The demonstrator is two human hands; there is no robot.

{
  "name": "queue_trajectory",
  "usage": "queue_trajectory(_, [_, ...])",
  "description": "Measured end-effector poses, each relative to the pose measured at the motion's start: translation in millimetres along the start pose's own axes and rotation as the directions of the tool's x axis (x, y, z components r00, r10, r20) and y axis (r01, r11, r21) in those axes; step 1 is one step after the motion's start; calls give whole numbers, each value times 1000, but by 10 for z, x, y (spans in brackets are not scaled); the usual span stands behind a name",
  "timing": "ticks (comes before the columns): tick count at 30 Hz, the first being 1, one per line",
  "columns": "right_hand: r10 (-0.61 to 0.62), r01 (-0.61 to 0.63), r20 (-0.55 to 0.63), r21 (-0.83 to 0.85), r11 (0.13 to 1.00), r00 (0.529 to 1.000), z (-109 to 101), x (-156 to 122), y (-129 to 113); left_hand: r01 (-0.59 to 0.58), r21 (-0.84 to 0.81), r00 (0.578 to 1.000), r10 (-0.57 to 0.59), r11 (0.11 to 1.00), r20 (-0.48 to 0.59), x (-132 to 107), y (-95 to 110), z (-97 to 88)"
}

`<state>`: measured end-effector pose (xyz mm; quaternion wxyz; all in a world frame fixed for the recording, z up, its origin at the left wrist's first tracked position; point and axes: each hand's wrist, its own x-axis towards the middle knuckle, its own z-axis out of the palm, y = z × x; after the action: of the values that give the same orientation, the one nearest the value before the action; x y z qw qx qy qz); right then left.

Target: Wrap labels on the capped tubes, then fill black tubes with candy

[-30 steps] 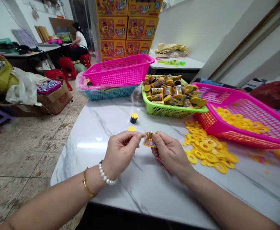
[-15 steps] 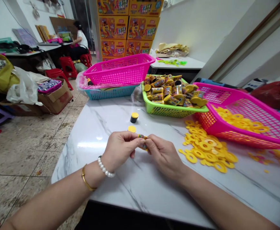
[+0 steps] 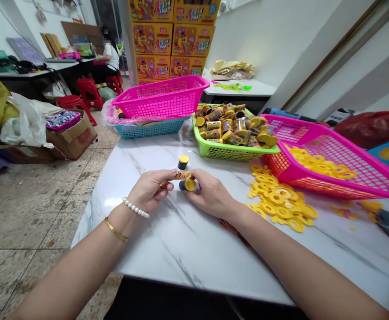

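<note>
Strip (image 3: 181, 175) lies crosswise, just in front of the capped pot (image 3: 182, 162)

The relation that counts is across, not away: the strip, printed and narrow, has its long axis running left to right, on the near side of the capped pot, which stands upright on the bench (image 3: 154, 249). The left hand (image 3: 149, 189), near and left of the pot, has its thumb and index finger in a narrow pinch at the strip's left end, its other fingers curled loosely. The right hand (image 3: 212, 193), near and right of the pot, meets the other end with its index finger, so the strip lies about equally close to both. Only the right hand is close to the yellow disc (image 3: 190, 185), which sits between its thumb and index finger, just below the strip and apparently held. A dark patch (image 3: 182, 185) shows directly left of the disc; whether the 2 are parts of 1 piece, I cannot tell. Farther right of the pot lies a pile of yellow rings (image 3: 277, 200); beyond it and to the right stands the green basket (image 3: 234, 153).
</note>
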<state>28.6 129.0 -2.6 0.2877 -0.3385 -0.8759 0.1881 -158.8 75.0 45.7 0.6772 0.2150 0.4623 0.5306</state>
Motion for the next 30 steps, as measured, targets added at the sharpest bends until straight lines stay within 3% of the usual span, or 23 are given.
queue_trajectory(2, [152,-136,-77,180,974,985,-97,-12,-31,44,-53,999,-45,998,-15,15,9,15])
queue_trajectory(3, [246,-199,-105,332,922,964,-148,-13,-48,62,-77,998,-64,995,-27,22,10,24])
queue_trajectory(6, [445,-250,-73,742,623,892,-258,-17,-102,98,-123,993,-105,988,-49,38,1,47])
queue_trajectory(7, [465,-245,-42,806,539,884,-271,-22,-119,108,-130,992,-115,986,-50,41,-6,53])
queue_trajectory(9, [473,-252,5,851,460,881,-263,-40,-150,118,-142,991,-125,983,-43,46,-22,58])
queue_trajectory(12, [461,-276,36,841,465,887,-208,-71,-184,123,-151,991,-129,981,-29,56,-42,50])
queue_trajectory(18, [469,-275,-46,757,592,882,-170,-94,-256,125,-123,992,-126,984,4,52,-77,52])
queue_trajectory(21, [454,-275,-32,756,594,890,-176,-105,-299,113,-56,993,-112,992,21,37,-123,68])
queue_trajectory(24, [437,-275,-17,756,594,899,-176,-122,-323,44,-14,999,-43,999,24,30,-172,66])
queue_trajectory(28, [450,-204,-131,757,621,884,-158,-145,-314,-96,39,994,98,995,-38,27,-195,37])
queue_trajectory(30, [441,-199,-151,732,651,885,-148,-155,-293,-81,96,996,79,992,30,28,-191,23])
